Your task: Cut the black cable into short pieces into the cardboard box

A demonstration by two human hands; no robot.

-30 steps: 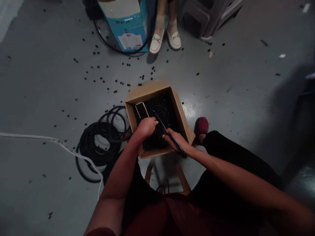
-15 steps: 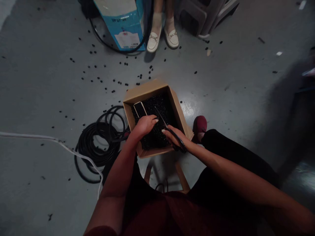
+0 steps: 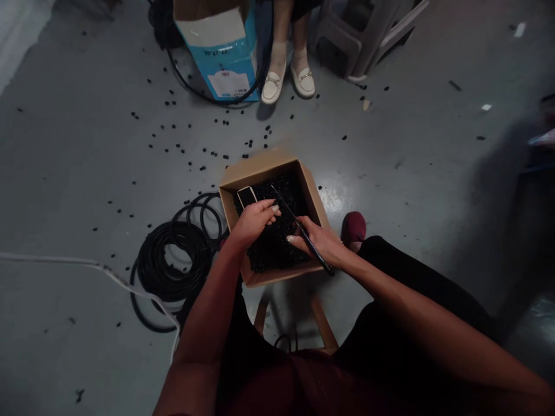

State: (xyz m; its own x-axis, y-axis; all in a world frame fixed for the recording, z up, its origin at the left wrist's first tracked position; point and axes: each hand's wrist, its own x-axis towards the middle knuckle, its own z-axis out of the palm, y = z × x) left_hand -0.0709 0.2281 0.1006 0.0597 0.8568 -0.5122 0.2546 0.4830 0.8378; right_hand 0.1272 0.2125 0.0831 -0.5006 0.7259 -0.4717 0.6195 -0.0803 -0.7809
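Compared with a second earlier, the left hand (image 3: pixel 254 222) had slid up inside the cardboard box (image 3: pixel 314 193), so that it hid the lower half of the phone (image 3: pixel 246 196), which had shown almost whole before; its fingers (image 3: pixel 271 209) had stretched out from a loose fist and now lay close together, tips just beside the black tool (image 3: pixel 286 209), though whether they pinched anything could not be told. The right hand (image 3: pixel 318 242) had barely shifted: its fingers were clamped round the tool, which looked like shut scissors and ran straight from the box's near right edge to its point over the black bits (image 3: pixel 273 251); half a second before, the handle end had looked looped and wider. Judging by this, the work was still going on in the box, with both hands low over the bits and nothing lifted clear. The box sat where it had been, on a wooden stool (image 3: pixel 321 323) between the knees, the cable coil (image 3: pixel 173 260) beside it on the floor (image 3: pixel 65 173), and another person's white shoes (image 3: pixel 288 81) by the blue carton (image 3: pixel 228 63)
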